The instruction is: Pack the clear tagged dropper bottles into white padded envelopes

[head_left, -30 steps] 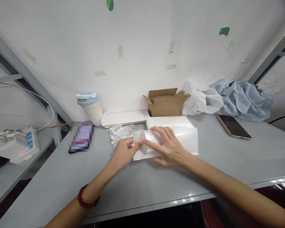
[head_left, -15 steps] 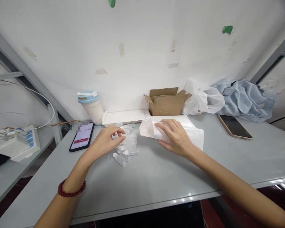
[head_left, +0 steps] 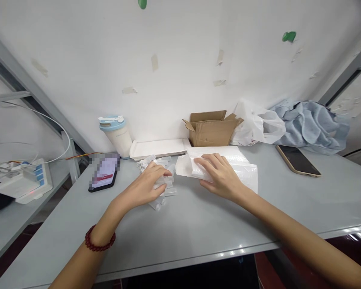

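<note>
Over a heap of small translucent plastic bottles (head_left: 170, 192) hovers my left hand (head_left: 147, 182), its thumb and fingers apart. It hides much of the heap, and I see nothing held in it. To the right, my right hand (head_left: 222, 176) grips a white plastic bubble mailer (head_left: 185, 166) near its mouth, which gapes toward the bottles. A further white mailer (head_left: 221, 150) lies flat beneath and behind it.
Along the wall stand a blue-lidded cup (head_left: 117, 136), a flat white box (head_left: 161, 147), an open cardboard box (head_left: 213, 132), a white plastic bag (head_left: 258, 124) and a blue cloth (head_left: 311, 124). One phone (head_left: 105, 172) lies at left, another phone (head_left: 299, 160) at right. A power strip (head_left: 33, 186) sits far left.
My left hand has moved right, farther over the bottles, covering more of them. My right hand stays on the mailer almost unmoved.
</note>
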Demonstrator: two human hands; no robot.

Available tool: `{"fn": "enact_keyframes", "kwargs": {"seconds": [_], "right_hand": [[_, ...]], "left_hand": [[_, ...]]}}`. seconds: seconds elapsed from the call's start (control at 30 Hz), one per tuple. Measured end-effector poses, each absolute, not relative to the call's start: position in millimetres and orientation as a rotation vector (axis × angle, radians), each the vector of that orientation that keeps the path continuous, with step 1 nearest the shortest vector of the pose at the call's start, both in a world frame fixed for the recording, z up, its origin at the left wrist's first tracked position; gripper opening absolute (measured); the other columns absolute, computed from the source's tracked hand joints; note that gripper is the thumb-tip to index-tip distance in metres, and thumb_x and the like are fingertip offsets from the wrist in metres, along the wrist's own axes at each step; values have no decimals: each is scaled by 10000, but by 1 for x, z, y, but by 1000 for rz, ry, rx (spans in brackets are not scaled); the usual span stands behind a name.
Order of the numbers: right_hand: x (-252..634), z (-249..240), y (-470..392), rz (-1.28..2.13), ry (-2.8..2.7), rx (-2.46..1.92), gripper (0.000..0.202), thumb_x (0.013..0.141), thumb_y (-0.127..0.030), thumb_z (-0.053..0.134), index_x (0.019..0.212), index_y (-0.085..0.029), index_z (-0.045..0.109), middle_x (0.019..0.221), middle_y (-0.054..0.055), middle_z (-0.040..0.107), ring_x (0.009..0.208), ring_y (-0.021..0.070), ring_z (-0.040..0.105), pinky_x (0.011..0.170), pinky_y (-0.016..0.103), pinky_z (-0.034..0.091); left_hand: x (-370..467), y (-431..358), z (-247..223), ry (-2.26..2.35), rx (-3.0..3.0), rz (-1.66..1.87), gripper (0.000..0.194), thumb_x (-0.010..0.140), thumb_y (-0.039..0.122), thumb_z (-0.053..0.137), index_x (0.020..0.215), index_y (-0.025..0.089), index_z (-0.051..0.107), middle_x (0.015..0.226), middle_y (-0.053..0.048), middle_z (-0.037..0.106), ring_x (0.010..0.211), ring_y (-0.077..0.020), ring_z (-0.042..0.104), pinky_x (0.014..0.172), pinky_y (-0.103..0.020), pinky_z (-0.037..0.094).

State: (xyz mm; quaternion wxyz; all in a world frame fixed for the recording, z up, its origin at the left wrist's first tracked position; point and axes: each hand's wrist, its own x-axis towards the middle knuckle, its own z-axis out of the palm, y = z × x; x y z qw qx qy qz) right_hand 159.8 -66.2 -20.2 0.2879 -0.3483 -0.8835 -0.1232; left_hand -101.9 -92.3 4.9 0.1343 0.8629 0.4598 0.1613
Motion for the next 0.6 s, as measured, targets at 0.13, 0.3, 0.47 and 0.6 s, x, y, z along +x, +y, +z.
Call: {"fn": "enact_keyframes", "kwargs": {"seconds": [0.13,0.3,0.47,0.6], "right_hand": [[159,-20,-67,-297,-2377,-932,478,728,-161,568,1188,-169,442,1106,141,544,976,288,477,772,410,434],[159,-20,-68,-208,-2411,-963,582,726,-182,580,1269,-169,370,1145,147,541,1010,302,488,796,436,445],[156,-20,-72,-91,-2393,-975,680,722,-189,566,1333,-197,267,1164,144,536,1016,304,505,808,454,454],[155,-22,-73,-24,-2376,-982,708,718,-193,571,1344,-193,242,1163,151,537,1016,306,509,804,458,459]], "left_hand": [[-112,-87,6,1352,2488,607,265,857,300,502,1072,220,636,1012,-53,671,967,-228,557,819,-366,467],[-119,-86,15,1465,2363,1000,265,836,383,579,1034,237,677,969,-45,707,774,-182,584,602,-288,461],[-108,-91,18,1525,1988,1629,286,820,321,627,1080,203,628,946,-49,712,781,-155,610,724,-298,481],[-92,-97,16,1365,1774,1822,249,805,303,645,1011,171,599,950,-68,712,857,-168,645,767,-303,500]]}}
